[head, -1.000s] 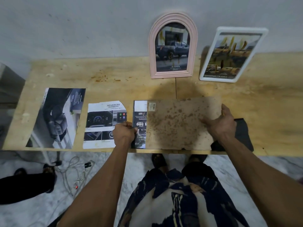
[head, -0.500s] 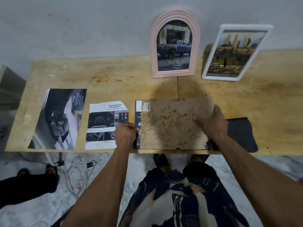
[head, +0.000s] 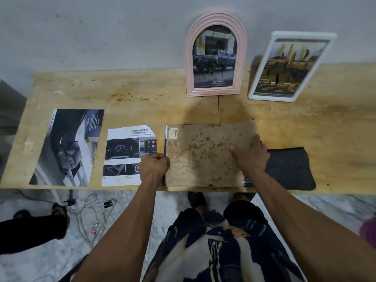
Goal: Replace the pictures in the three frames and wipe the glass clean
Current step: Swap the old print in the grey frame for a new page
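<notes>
Third frame (head: 209, 155) face-down at bench front edge, stained backing board up — left hand (head: 154, 166) fisted on its left rim, right hand (head: 251, 157) pressing flat on the board. Pink arched frame (head: 215, 55) and white frame (head: 291, 66) upright at back edge, glass streaked — apparently untouched. Two loose prints (head: 67, 147) at front left, dark cloth (head: 291, 169) front right; most work left.

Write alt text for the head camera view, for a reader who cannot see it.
A person's left hand grips the left edge of a stained brown backing board lying on a wooden table, while the right hand presses on its right side. Two loose car prints lie to the left, a dark cloth to the right, and a pink arched frame and white frame lean against the wall.
</notes>
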A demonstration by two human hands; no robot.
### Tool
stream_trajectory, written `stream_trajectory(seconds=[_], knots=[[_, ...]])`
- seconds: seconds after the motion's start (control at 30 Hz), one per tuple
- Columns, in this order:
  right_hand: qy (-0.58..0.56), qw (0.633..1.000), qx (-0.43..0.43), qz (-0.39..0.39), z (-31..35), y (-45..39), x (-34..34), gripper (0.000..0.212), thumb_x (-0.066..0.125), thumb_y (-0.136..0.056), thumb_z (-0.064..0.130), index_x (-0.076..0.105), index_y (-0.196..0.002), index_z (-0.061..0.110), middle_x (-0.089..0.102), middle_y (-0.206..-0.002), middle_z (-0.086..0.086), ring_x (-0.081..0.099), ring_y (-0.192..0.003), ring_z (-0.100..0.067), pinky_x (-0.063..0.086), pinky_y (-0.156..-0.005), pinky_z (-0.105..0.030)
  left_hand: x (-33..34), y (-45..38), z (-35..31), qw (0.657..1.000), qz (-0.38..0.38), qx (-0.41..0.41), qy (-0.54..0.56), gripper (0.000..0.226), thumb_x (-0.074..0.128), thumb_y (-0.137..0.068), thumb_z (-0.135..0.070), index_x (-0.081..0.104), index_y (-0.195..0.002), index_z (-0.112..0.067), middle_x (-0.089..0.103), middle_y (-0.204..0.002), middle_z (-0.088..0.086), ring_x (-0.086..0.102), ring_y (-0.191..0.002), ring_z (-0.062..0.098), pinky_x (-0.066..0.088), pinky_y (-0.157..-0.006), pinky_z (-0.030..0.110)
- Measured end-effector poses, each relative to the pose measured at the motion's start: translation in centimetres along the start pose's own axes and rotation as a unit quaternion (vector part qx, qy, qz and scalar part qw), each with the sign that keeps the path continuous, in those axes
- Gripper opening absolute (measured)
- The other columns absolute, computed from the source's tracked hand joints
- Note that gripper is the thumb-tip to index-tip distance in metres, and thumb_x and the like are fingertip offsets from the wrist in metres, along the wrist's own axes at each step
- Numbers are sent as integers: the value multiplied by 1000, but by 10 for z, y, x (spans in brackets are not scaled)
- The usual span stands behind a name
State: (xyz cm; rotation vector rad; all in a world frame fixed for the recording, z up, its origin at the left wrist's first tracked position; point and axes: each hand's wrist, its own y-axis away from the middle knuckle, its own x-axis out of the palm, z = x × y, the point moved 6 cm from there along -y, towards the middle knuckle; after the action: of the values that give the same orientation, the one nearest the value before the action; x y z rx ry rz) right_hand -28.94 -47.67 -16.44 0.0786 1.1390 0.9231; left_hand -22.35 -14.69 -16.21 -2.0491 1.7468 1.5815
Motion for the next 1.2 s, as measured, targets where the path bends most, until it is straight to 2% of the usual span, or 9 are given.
stream_trajectory(seconds=[0.2,0.37,0.43,0.5,0.6,0.7,0.83,0.97,1.2], knots=[[16,1000,1,23,5,2,4,97,67,-81,58,12,-153,22,20,-153,-15,22,-135,-41,28,-108,-46,-1,2,-5,1000,3,15,-24,21,75,-83,-32,80,-94,-15,73,-91,7,66,-93,29,55,-90,38],[77,995,-37,45,8,4,4,114,73,-74,60,6,-152,13,14,-153,-13,15,-139,-38,28,-109,-48,4,5,-11,996,20,46,-67,35,81,-74,-49,70,-82,-17,73,-94,6,67,-94,29,55,-84,39],[112,987,-100,51,15,8,8,121,72,-73,63,-4,-154,15,2,-160,-9,5,-145,-37,27,-113,-53,13,13,-22,984,14,115,-135,59,78,-65,-63,62,-104,-21,65,-110,6,62,-107,30,55,-85,47],[161,972,-157,74,22,12,16,118,67,-74,69,-8,-155,26,-11,-163,-3,-6,-148,-35,23,-114,-59,30,25,-36,957,42,196,-212,90,79,-64,-67,41,-136,-30,44,-136,10,45,-125,33,53,-89,54],[209,952,-192,118,25,13,28,108,58,-74,78,-4,-153,39,-17,-163,3,-17,-148,-33,16,-113,-66,54,36,-52,910,88,256,-313,110,77,-60,-75,19,-148,-43,14,-156,4,20,-139,40,46,-98,61],[234,945,-187,130,23,11,31,106,56,-74,79,-4,-153,42,-18,-163,5,-19,-148,-33,15,-112,-66,69,28,-48,898,126,226,-356,115,75,-57,-78,15,-149,-48,2,-160,-2,6,-143,46,40,-101,69],[258,937,-198,124,24,10,29,105,56,-73,80,-1,-153,40,-12,-163,6,-15,-148,-35,22,-110,-65,77,23,-49,890,110,245,-369,117,73,-52,-81,17,-148,-44,11,-156,6,13,-141,48,32,-107,67],[269,932,-204,131,24,8,27,107,58,-72,80,3,-154,39,-7,-163,5,-10,-148,-35,27,-109,-65,75,25,-53,906,124,212,-346,114,80,-52,-71,22,-145,-43,12,-153,0,14,-137,46,41,-96,71],[311,917,-206,139,26,5,27,108,51,-71,85,0,-154,37,-6,-162,4,-8,-147,-36,33,-106,-63,72,30,-59,902,118,213,-356,109,83,-52,-69,25,-140,-44,13,-148,0,18,-134,44,46,-89,68]])
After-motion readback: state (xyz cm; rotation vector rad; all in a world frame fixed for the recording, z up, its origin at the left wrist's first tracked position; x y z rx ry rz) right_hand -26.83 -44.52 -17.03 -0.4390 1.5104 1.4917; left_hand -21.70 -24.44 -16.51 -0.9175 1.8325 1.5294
